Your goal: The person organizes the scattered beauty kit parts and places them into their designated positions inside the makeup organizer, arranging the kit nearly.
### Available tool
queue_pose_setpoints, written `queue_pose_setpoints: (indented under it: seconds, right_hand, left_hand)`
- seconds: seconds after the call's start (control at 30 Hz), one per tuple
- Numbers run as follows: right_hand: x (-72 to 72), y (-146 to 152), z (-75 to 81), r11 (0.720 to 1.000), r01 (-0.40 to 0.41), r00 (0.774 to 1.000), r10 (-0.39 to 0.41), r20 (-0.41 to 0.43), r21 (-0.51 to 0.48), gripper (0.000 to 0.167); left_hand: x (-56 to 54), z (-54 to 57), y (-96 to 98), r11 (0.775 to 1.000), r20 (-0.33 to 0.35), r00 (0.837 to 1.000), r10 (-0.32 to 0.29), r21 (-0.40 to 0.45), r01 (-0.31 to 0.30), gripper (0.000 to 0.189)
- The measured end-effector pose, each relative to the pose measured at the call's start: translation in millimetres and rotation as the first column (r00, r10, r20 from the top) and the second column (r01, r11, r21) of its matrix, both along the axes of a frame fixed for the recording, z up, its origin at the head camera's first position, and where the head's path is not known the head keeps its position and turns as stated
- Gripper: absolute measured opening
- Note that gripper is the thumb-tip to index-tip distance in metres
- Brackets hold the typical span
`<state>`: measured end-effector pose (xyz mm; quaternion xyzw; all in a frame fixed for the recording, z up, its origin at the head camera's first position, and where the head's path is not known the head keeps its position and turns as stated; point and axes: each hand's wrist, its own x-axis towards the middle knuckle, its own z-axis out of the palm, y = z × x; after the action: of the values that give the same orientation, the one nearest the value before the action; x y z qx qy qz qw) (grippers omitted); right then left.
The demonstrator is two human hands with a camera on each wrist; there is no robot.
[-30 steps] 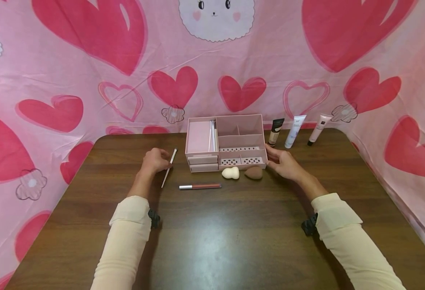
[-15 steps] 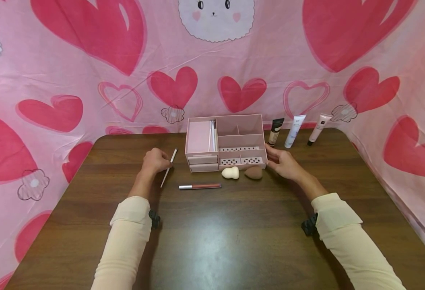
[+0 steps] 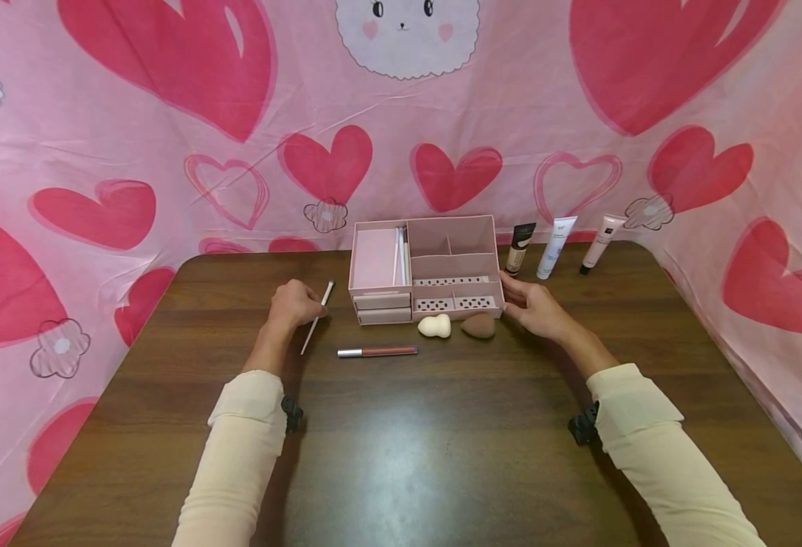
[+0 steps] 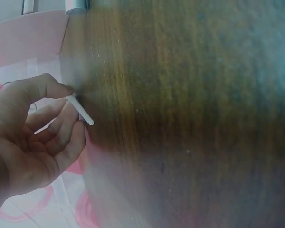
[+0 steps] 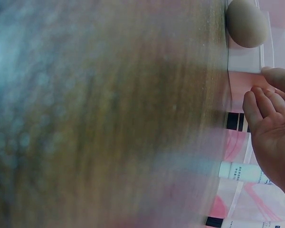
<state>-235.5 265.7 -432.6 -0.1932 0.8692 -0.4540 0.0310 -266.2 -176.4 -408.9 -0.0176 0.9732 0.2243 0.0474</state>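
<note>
Between its thumb and fingers my left hand (image 3: 295, 303) pinches a slim white makeup brush (image 3: 309, 335). The brush slants, bristle end away from me; in the left wrist view its handle (image 4: 81, 111) sticks out past the fingertips. A pink makeup organizer (image 3: 382, 302) with compartments and two small drawers stands at the middle back, several brushes (image 3: 401, 254) upright in its left part. My right hand (image 3: 536, 308) touches the organizer's right side wall. Up close in the right wrist view, its thumb meets the edge and the loosely bent fingers lie along the side (image 5: 244, 85).
A cream sponge (image 3: 435, 327) and a brown sponge (image 3: 479, 327) lie before the organizer. Nearer me is a lip gloss tube (image 3: 378, 352). To the right stand a black-capped foundation tube (image 3: 520, 249), a white tube (image 3: 556, 248) and a pink tube (image 3: 602, 245). Behind hangs a heart-print cloth (image 3: 387, 99).
The brush's handle end has swung slightly to the left in my left hand's pinch. My right hand stays on the organizer.
</note>
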Motion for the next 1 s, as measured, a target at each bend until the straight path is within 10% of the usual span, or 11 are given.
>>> queue_pose_setpoints:
  seconds: [0.7, 1.0]
  right_hand:
    - [-0.2, -1, -0.1, 1.0, 0.0, 1.0, 0.0, -0.008, 0.006, 0.063]
    - [0.6, 0, -0.6, 1.0, 0.002, 1.0, -0.002, -0.016, 0.008, 0.063]
  left_hand:
    - [-1.3, 10.4, 0.0, 0.984, 0.009, 1.0, -0.028, 0.177, 0.026, 0.026]
    - [-1.9, 19.6, 3.9, 0.879, 0.13, 0.991, -0.011, 0.473, -0.053, 0.033]
